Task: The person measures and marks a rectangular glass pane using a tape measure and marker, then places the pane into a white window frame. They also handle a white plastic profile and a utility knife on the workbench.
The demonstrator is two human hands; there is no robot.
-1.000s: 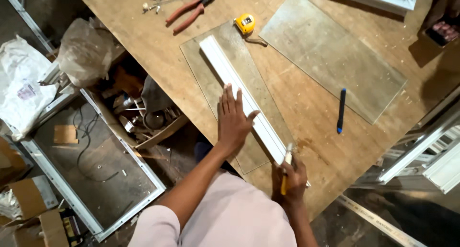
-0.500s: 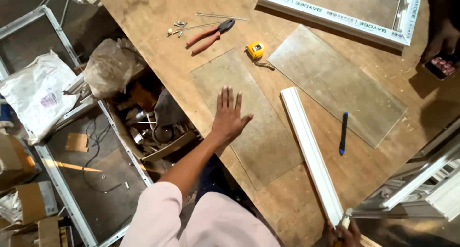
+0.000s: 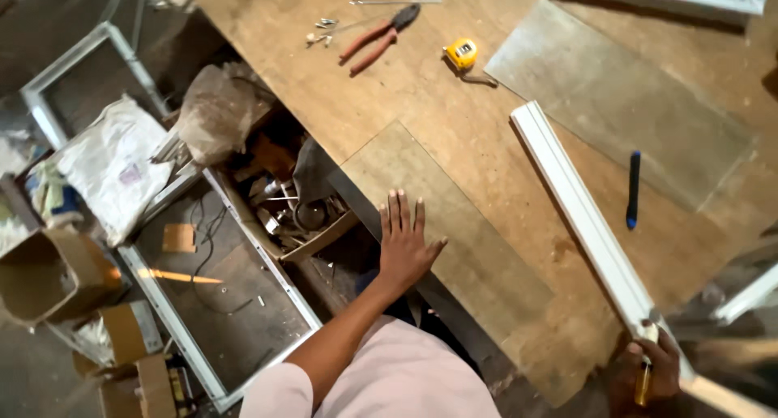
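the left hand (image 3: 405, 252) lies flat with fingers spread wide, palm pressing down on the glass sheet (image 3: 454, 248) that lies on the wooden table (image 3: 421, 102) with its near corner hanging off the edge. the right hand (image 3: 648, 369) is closed around the near end of the long white strip (image 3: 579, 207), with what looks like a small yellow-handled tool (image 3: 642, 381) tucked in the same grip. the strip slants away over the table, just beside the glass. that pane looks thin, stiff and brittle, slick on top and likely sharp at the edges, so i'd say it wants flat palms or a careful hold on two long sides. a second glass sheet (image 3: 624, 102), a blue pen (image 3: 633, 187), a yellow tape measure (image 3: 463, 53) and red pliers (image 3: 377, 37) lie farther off.
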